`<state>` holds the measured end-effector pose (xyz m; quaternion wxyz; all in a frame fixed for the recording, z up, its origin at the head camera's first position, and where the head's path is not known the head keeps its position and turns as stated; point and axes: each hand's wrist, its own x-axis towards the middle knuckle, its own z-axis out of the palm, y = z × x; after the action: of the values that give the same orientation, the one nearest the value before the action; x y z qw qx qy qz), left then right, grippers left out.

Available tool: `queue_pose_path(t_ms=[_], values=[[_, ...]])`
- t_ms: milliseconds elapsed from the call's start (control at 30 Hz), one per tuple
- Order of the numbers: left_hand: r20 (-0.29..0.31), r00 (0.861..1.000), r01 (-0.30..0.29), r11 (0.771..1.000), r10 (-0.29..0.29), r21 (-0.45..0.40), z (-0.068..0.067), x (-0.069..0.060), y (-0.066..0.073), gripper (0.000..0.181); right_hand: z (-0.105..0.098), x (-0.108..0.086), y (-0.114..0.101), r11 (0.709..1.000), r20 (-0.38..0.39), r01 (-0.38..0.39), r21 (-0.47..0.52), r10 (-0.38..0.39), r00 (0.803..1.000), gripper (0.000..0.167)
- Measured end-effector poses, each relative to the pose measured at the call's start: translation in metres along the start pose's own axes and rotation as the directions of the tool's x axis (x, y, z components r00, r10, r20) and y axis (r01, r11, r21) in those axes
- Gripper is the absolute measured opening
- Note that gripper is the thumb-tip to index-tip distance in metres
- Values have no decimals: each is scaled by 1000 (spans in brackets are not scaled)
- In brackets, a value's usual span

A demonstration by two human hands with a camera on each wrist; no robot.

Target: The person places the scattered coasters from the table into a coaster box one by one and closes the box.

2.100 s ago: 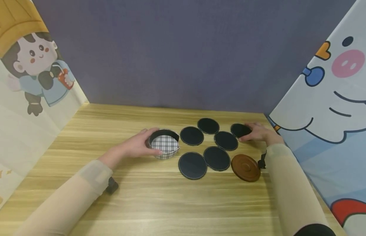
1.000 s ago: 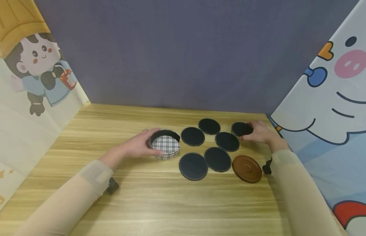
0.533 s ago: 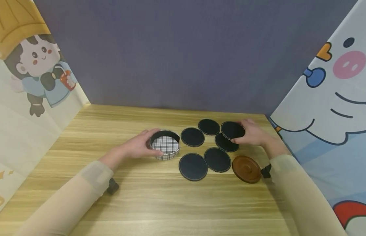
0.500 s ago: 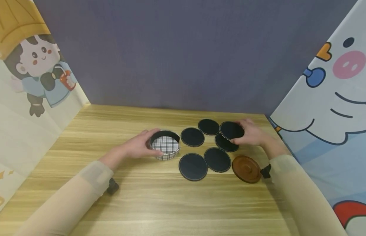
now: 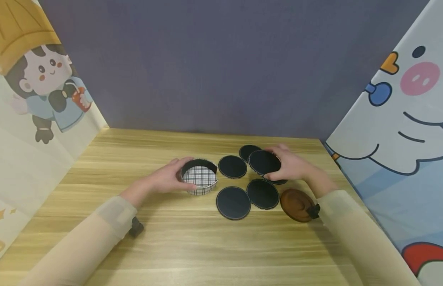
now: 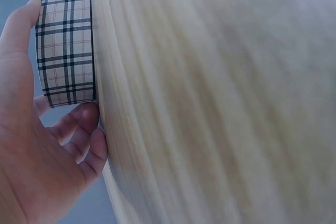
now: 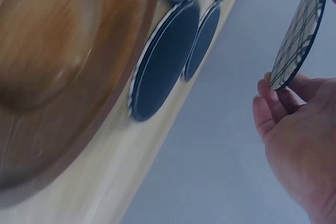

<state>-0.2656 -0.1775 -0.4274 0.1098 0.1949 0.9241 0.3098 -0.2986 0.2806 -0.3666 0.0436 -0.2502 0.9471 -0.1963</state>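
My left hand (image 5: 164, 176) grips the side of a round coaster holder (image 5: 203, 190), black inside with a plaid floor, standing on the table. Its plaid outer wall (image 6: 65, 45) fills the space beside my thumb in the left wrist view. My right hand (image 5: 291, 163) pinches a round coaster (image 5: 264, 162) by its right edge, raised and tilted above the table. In the right wrist view the held coaster's plaid underside (image 7: 299, 38) shows. It partly hides a back coaster (image 5: 248, 151) and covers most of another coaster (image 5: 280, 182). More black coasters (image 5: 232, 166) lie flat between my hands.
A brown round disc with a raised ring (image 5: 294, 204) lies beneath my right wrist, partly covered by the wrist camera. Two coasters lie at the front, one left (image 5: 234, 203) and one right (image 5: 262, 194). A dark wall (image 5: 214, 71) rises behind the wooden table (image 5: 221, 250).
My right hand has lifted the rightmost coaster and carried it left over the others, towards the holder. My left hand stays in place on the holder.
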Motion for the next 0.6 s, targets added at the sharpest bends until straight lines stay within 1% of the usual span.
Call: queue_pose_path(t_ms=[167, 300, 600], values=[[2, 1000, 5, 1000, -5, 1, 0, 0, 2, 122, 6, 6, -19, 999, 9, 49, 15, -49, 999, 105], [4, 1000, 1, 1000, -1, 2, 0, 0, 3, 122, 10, 14, -34, 998, 31, 62, 19, -62, 998, 107], [1, 1000, -3, 1000, 3, 2, -1, -1, 3, 122, 25, 38, -70, 994, 68, 112, 21, -113, 991, 108]])
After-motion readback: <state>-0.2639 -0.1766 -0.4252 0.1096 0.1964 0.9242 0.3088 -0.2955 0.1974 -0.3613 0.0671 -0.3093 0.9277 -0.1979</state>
